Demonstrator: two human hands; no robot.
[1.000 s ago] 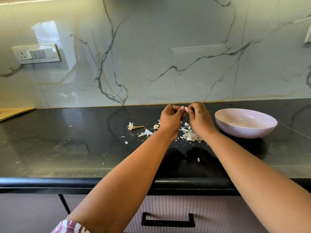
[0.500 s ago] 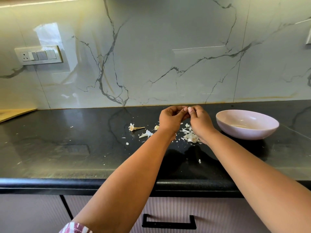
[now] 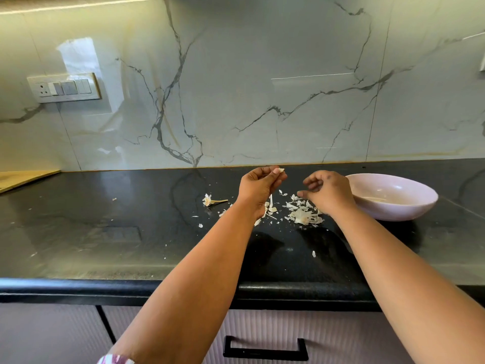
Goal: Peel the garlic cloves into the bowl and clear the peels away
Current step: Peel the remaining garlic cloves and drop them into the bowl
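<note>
Item 1, far left: switch plate [image 3: 63, 87] on the marble wall; a wooden board [image 3: 25, 177] lies at the surface's left end. Neither is involved in the work.

Item 2: garlic stem [image 3: 211, 200], stripped, lying alone on the dark surface [image 3: 105, 232], left of the hands.

Item 3: left hand [image 3: 258, 185]. Grip curled, thumb and fingertips pinching a garlic clove [image 3: 280, 170] that juts out toward the right. A second ago both hands met over this clove; now only the left one holds it, raised above the surface.

Item 4: peels [image 3: 301, 215], a loose heap between and below the hands, with flecks scattered around. A thin pale strip hangs near the left wrist; whether it is falling or resting cannot be told.

Item 5: right hand [image 3: 328, 191]. It has drawn away from the left and now hovers over the heap, fingers loosely bent; nothing is seen in its grip, though a small scrap could be hidden.

Item 6: bowl [image 3: 393, 197], pale pink, just right of the right hand; contents unclear.

Assessment: the parting suggests a piece of skin has just come off. The clove probably needs further stripping or goes to the bowl next; peel clearance is not yet done.
</note>
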